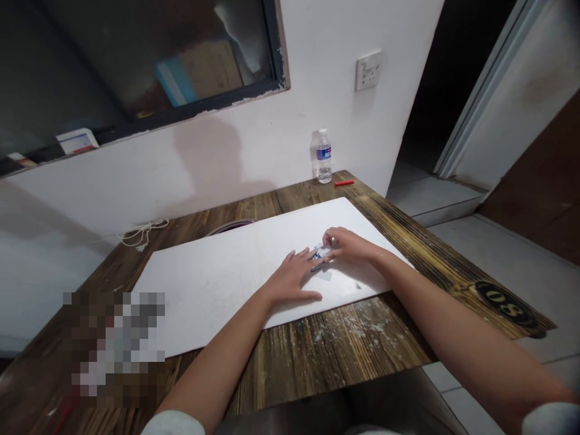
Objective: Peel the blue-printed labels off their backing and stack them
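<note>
My left hand lies flat on a white board, fingers spread. Its fingertips touch a small pale piece with blue markings, too small to name. On the other side of that piece is my right hand, with thumb and fingers bent in a pinch at its edge. Whatever those fingers grip is mostly hidden. Just below the fingertips, a small pale square patch shows on the board. A dark speck sits to its right.
The board rests on a dark wooden table with white crumbs near its front edge. Against the wall stand a water bottle and a red stick. A white cord lies at the back left. A blurred-out patch covers the left front.
</note>
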The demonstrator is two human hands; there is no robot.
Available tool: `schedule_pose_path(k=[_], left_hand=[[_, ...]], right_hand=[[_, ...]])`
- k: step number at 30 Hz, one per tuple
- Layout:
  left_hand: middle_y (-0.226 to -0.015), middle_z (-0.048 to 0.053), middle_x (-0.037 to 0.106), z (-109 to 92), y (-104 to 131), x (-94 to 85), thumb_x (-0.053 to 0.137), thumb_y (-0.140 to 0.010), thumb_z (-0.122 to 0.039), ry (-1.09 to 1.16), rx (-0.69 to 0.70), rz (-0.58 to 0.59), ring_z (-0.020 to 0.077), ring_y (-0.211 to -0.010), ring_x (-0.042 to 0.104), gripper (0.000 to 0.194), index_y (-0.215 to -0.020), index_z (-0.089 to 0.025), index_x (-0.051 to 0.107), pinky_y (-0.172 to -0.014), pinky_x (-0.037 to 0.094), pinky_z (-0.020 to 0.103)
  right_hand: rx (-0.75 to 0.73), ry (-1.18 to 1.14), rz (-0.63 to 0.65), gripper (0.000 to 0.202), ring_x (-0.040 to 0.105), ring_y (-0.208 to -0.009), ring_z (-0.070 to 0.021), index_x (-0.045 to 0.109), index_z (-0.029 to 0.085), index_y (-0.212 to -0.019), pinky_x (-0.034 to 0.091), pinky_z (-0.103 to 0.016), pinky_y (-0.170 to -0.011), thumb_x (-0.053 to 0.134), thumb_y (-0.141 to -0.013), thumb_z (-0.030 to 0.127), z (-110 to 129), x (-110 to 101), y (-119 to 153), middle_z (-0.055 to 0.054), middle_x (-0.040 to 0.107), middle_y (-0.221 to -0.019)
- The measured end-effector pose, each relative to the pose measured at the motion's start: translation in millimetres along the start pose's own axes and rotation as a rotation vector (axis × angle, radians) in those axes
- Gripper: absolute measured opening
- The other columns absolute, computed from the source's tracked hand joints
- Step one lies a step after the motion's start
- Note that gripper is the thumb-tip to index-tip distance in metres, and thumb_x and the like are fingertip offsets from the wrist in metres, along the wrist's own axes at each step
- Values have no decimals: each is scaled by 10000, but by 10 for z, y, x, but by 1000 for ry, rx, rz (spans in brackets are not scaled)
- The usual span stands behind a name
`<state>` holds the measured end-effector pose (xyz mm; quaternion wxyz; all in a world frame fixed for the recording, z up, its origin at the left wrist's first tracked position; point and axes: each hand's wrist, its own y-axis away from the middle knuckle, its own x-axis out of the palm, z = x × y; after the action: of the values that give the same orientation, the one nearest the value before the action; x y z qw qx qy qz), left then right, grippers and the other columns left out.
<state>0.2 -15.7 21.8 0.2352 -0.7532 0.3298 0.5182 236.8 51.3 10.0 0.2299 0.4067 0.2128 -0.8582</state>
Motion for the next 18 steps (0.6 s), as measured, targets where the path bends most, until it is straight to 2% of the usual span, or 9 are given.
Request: schedule_pose_path(k=[3, 5, 9, 11, 12, 14, 16, 18], left_hand=[[-1529, 15, 357, 33, -16, 64, 556, -875, -466, 2, -48, -98, 266, -1435, 267, 486, -1346, -363, 491, -1155, 215, 543], [-1482, 28, 432, 68, -31, 113, 518, -913, -339, -4, -101, -206, 256, -1413, 313, 329, -1231, -321, 598, -1126, 293, 517], [-1328, 68, 567, 141, -50, 155, 494, -906, -193, -13, -281, -464, 242, -1280, 471, 262, -1102, -254, 657, -1067, 392, 479], [-1248, 87, 597, 163, -47, 139, 528, -891, -215, 4, -341, -556, 237, -1204, 522, 252, -1109, -233, 653, -1046, 418, 462], [-1240, 92, 596, 166, -42, 124, 564, -878, -263, 22, -342, -566, 241, -1195, 527, 272, -1135, -232, 644, -1045, 420, 461], [-1330, 100, 547, 151, -27, 86, 656, -811, -411, 70, -277, -483, 268, -1257, 484, 474, -1253, -257, 584, -1072, 389, 479], [-1465, 96, 436, 113, -12, 46, 702, -728, -543, 97, -165, -281, 303, -1360, 379, 753, -1394, -301, 449, -1125, 302, 521], [-1510, 84, 382, 66, -4, 17, 729, -647, -619, 72, -70, -103, 328, -1418, 282, 947, -1459, -332, 336, -1161, 170, 575]], right_hand=[[-9, -13, 45, 297, 549, -913, -230, 648, 213, -958, 425, -331, -785, 757, -719, 353, -82, -62, -1, -58, 628, -932], [40, 25, 24, 312, 557, -949, -242, 669, 217, -1019, 429, -345, -816, 738, -747, 351, -116, -74, -11, -79, 631, -981], [118, 181, 16, 376, 545, -1004, -291, 714, 251, -1024, 430, -378, -828, 799, -678, 370, -100, -52, -26, -105, 619, -1057], [96, 186, 41, 361, 536, -1016, -295, 725, 263, -989, 428, -377, -827, 813, -658, 378, -43, -34, -17, -94, 624, -1048], [76, 168, 53, 353, 531, -1022, -291, 727, 264, -974, 426, -374, -831, 817, -653, 380, -5, -22, -9, -87, 627, -1041], [24, 125, 76, 351, 522, -1032, -283, 728, 261, -944, 420, -368, -840, 831, -633, 385, 75, 4, 7, -75, 632, -1029], [-51, 84, 101, 339, 520, -1029, -273, 729, 252, -911, 416, -361, -843, 838, -621, 389, 136, 27, 14, -67, 637, -1018], [-123, 46, 117, 280, 535, -1000, -258, 731, 236, -853, 413, -352, -840, 829, -633, 380, 155, 31, 10, -64, 648, -989]])
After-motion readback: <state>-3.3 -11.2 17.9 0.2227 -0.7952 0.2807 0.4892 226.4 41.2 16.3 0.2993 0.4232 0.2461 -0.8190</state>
